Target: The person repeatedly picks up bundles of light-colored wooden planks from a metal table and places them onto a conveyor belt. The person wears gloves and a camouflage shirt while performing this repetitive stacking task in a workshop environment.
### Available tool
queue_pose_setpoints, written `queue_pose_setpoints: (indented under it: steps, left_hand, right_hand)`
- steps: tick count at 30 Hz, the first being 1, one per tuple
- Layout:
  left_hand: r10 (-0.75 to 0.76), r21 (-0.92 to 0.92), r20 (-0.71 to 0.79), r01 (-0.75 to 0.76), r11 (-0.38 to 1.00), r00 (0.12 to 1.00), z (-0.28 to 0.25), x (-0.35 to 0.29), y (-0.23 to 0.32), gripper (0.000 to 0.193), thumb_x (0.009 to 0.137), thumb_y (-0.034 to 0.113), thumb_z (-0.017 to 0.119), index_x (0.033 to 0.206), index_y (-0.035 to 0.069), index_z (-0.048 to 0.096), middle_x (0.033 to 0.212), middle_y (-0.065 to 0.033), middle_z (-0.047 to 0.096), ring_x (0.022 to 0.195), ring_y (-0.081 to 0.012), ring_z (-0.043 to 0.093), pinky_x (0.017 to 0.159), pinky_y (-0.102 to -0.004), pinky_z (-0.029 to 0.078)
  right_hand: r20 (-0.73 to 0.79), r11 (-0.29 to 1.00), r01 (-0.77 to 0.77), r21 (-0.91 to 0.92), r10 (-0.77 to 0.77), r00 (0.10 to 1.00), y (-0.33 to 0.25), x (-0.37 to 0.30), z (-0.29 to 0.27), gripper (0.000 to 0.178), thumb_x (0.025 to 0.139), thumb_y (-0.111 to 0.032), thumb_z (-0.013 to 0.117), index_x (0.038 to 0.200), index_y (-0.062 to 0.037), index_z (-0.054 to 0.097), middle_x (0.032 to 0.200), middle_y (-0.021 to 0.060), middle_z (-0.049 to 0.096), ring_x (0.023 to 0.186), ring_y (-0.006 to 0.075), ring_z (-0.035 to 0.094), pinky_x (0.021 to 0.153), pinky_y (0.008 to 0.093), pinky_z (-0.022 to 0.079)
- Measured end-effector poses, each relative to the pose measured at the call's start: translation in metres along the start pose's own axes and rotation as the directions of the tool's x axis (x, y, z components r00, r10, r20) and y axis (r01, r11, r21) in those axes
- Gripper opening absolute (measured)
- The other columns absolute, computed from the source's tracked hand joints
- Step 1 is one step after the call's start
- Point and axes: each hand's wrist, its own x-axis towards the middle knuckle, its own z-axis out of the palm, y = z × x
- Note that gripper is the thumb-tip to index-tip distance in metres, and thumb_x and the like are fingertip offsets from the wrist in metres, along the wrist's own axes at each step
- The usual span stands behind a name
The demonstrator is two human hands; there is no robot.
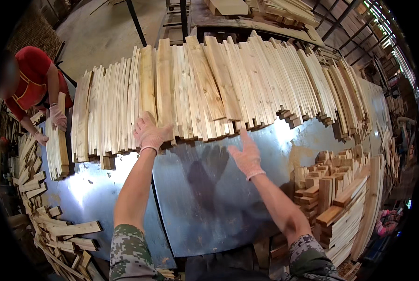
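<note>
Metal tabletop (205, 229) spreads at six o'clock. At four, the right hand (247, 157), splayed, perhaps touches wooden strips (265, 84); at nine, the left hand (149, 133) lies splayed on them. Ranged across twelve, they look light, stiff, best held by near ends.

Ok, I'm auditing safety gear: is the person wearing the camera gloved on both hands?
Yes, pale gloves cover both the left hand and the right hand, with distinct edges at the wrists.
</note>
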Motion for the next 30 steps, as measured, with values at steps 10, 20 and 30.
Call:
queue_pose_setpoints:
  steps: [10, 20, 30]
  left_hand:
    - [0.07, 0.033, 0.035, -0.071, 0.997, 0.997, 0.031, 0.003, 0.047, 0.093, 0.082, 0.039, 0.083, 0.159, 0.022, 0.033, 0.147, -0.0219, 0.047, 0.133, -0.0428, 0.054, 0.11, -0.0523, 0.045]
    - [0.097, -0.569, 0.116, -0.014, 0.822, 0.988, 0.027, -0.061, 0.05, 0.096, 0.076, 0.022, 0.081, 0.161, 0.012, 0.036, 0.148, -0.0206, 0.054, 0.138, -0.0382, 0.055, 0.113, -0.0441, 0.048]
    - [0.373, -0.887, 0.462, 0.422, 0.186, 0.805, 0.014, -0.216, -0.004, 0.106, 0.071, 0.003, 0.079, 0.165, 0.004, 0.03, 0.153, -0.0128, 0.051, 0.137, -0.028, 0.055, 0.117, -0.0397, 0.046]
  right_hand:
    - [-0.143, 0.91, -0.07, -0.408, 0.012, 0.99, -0.054, 0.15, 0.042, 0.105, 0.081, -0.057, 0.08, 0.16, -0.0054, 0.035, 0.147, 0.0232, 0.053, 0.138, 0.0395, 0.05, 0.119, 0.048, 0.038]
    - [-0.006, 0.909, -0.136, -0.395, 0.145, 0.989, -0.1, 0.145, 0.057, 0.102, 0.083, -0.041, 0.083, 0.164, -0.0113, 0.031, 0.135, 0.0228, 0.057, 0.124, 0.0379, 0.061, 0.102, 0.0493, 0.054]
    - [0.38, 0.741, -0.28, 0.611, 0.035, 0.924, -0.039, -0.06, 0.022, 0.098, 0.079, -0.014, 0.078, 0.165, -0.0042, 0.033, 0.144, 0.0189, 0.06, 0.127, 0.0285, 0.062, 0.11, 0.0366, 0.049]
